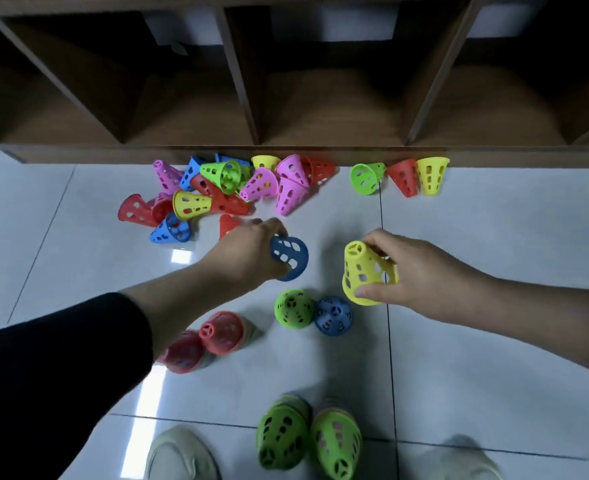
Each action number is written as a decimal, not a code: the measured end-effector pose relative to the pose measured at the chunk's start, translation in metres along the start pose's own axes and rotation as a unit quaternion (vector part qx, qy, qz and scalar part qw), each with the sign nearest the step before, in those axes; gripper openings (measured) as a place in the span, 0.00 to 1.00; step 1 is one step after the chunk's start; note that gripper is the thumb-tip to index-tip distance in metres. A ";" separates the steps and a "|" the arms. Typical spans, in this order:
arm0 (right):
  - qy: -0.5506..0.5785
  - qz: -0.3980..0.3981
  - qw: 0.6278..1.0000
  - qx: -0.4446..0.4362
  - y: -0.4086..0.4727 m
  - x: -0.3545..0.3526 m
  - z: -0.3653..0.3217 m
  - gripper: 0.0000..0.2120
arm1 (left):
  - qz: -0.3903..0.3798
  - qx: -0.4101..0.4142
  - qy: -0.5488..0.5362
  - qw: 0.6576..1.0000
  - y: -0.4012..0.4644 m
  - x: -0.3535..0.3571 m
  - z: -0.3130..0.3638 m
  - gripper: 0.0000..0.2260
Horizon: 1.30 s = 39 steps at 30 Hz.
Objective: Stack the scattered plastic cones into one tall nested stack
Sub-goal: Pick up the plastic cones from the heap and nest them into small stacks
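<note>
My left hand (248, 251) grips a blue cone (290, 257) lying on its side above the floor. My right hand (421, 275) holds a yellow cone (365, 271) by its wall, narrow end up. Just below them stand a green cone (293, 308) and a blue cone (333, 315), side by side. Two red cone stacks (222, 331) stand at the lower left, partly behind my left forearm. Two green stacks (281, 433) stand between my shoes. A heap of scattered cones (230, 188) lies by the shelf.
A wooden cubby shelf (286, 154) runs along the back. Three more cones, green (365, 178), red (404, 176) and yellow (431, 174), sit at its base on the right. My shoes (179, 452) are at the bottom edge. The floor is white tile.
</note>
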State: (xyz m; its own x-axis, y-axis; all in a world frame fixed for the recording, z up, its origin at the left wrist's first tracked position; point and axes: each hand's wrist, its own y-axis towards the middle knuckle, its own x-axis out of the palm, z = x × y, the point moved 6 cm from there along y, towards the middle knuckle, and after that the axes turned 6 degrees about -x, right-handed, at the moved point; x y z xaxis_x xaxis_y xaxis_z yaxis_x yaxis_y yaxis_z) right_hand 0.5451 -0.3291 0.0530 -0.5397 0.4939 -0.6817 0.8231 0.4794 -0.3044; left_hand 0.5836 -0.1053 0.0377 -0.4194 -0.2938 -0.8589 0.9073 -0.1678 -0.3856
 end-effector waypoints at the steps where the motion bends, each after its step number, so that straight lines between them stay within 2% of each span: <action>1: 0.008 0.008 1.000 -0.009 -0.003 0.011 -0.005 0.22 | -0.014 0.001 0.007 1.000 -0.012 0.006 -0.001 0.24; 5: -0.002 0.044 0.998 -0.033 -0.001 0.058 -0.007 0.24 | -0.011 0.019 0.006 1.000 -0.042 0.026 0.002 0.25; 8: -0.020 0.061 0.998 -0.017 0.004 0.081 0.009 0.26 | -0.005 0.020 0.027 0.999 -0.042 0.042 0.001 0.23; 12: 0.006 0.027 0.999 0.018 0.009 0.107 0.033 0.30 | -0.026 -0.004 0.054 0.998 -0.036 0.075 -0.007 0.27; 14: 0.009 0.030 1.000 0.006 0.011 0.114 0.040 0.27 | -0.036 -0.007 0.054 0.998 -0.036 0.090 -0.007 0.27; 16: -0.009 0.031 0.999 -0.016 0.015 0.117 0.044 0.22 | -0.032 -0.002 0.040 0.999 -0.036 0.097 -0.008 0.24; 18: -0.012 0.021 0.999 -0.031 0.019 0.118 0.048 0.20 | -0.034 0.006 0.024 0.999 -0.036 0.102 -0.010 0.20; 21: -0.008 0.028 0.998 -0.060 0.026 0.109 0.053 0.27 | 0.005 0.004 -0.021 1.000 -0.036 0.094 -0.018 0.20; 24: -0.004 0.090 0.995 -0.042 0.046 0.078 0.069 0.22 | 0.120 -0.052 -0.064 0.989 -0.024 0.061 -0.043 0.21; 26: -0.017 0.118 0.993 -0.015 0.067 0.055 0.085 0.19 | 0.159 -0.106 -0.044 0.981 -0.008 0.041 -0.070 0.21; 30: -0.080 0.071 0.994 0.011 0.117 0.026 0.096 0.21 | 0.149 -0.197 -0.012 0.969 0.026 0.021 -0.126 0.22; 35: -0.091 0.003 0.996 0.012 0.194 0.036 0.068 0.28 | 0.144 -0.250 0.031 0.957 0.059 0.016 -0.161 0.20; 39: -0.063 0.015 0.996 0.055 0.244 0.057 0.062 0.33 | 0.111 -0.280 -0.009 0.953 0.078 0.033 -0.183 0.16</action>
State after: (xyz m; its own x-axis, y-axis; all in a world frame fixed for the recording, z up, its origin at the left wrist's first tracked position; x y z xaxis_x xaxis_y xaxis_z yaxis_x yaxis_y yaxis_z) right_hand 0.7263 -0.2293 -0.1010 -0.4944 0.4084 -0.7673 0.8563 0.3804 -0.3493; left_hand 0.6466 0.0439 -0.0825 -0.2101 -0.2804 -0.9366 0.8456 0.4287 -0.3181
